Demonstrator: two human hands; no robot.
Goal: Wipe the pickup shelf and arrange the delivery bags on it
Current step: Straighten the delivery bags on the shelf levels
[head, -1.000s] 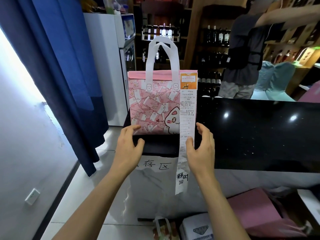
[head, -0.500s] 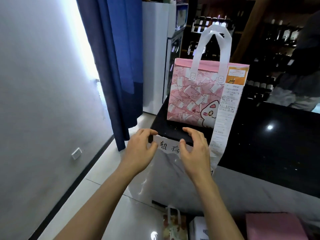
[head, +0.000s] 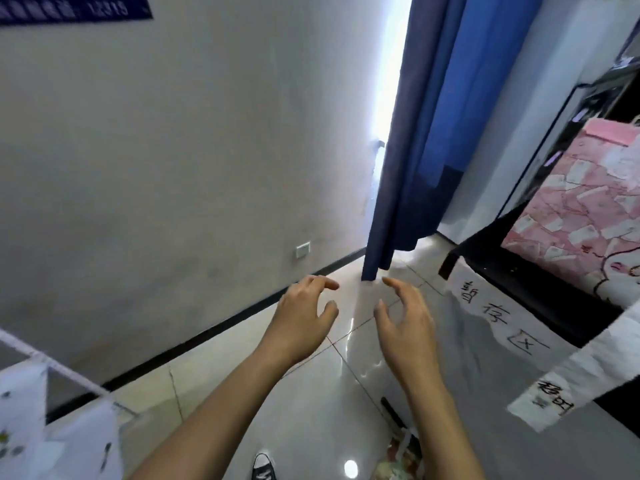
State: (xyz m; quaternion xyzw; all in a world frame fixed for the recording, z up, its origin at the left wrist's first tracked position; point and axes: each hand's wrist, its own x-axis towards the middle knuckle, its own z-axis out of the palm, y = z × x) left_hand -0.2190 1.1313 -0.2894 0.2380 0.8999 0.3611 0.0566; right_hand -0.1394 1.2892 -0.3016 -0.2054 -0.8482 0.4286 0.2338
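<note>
Both my hands are empty over the tiled floor: left hand and right hand, fingers loosely curled and spread, holding nothing. The pink patterned fabric delivery bag stands upright on the glossy black pickup shelf, far right. Judging by that, 1 bag's placed; wiping I can't confirm, and more bags prob. left.

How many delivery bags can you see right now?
2, maybe more out of frame. A pink delivery bag stands on the black shelf at far right. Another bag sits on the floor at the bottom edge, partly cut off. Both hands hold nothing.
</note>
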